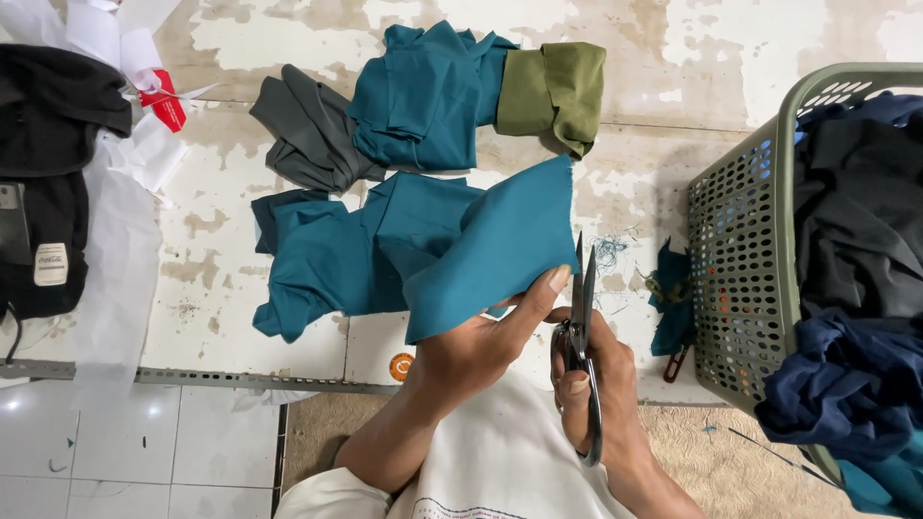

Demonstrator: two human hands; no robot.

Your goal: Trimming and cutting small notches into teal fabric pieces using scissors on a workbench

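Observation:
My left hand [486, 341] pinches the lower edge of a teal piece of cloth [486, 245], holding it up flat above the floor. My right hand [601, 375] grips a pair of metal scissors [580, 327], blades pointing up along the right edge of that cloth. More teal fabric [322, 255] lies spread on the worn floor to the left of the held piece. A folded teal bundle [423, 96], a grey cloth [308, 130] and an olive green folded cloth [558, 91] lie farther away.
A green perforated plastic basket [745, 250] full of dark blue and black clothes stands at the right. Teal scraps [670, 298] lie beside it. Black garments [48, 163] and white paper strips [120, 259] lie at the left. White tiles sit at the bottom left.

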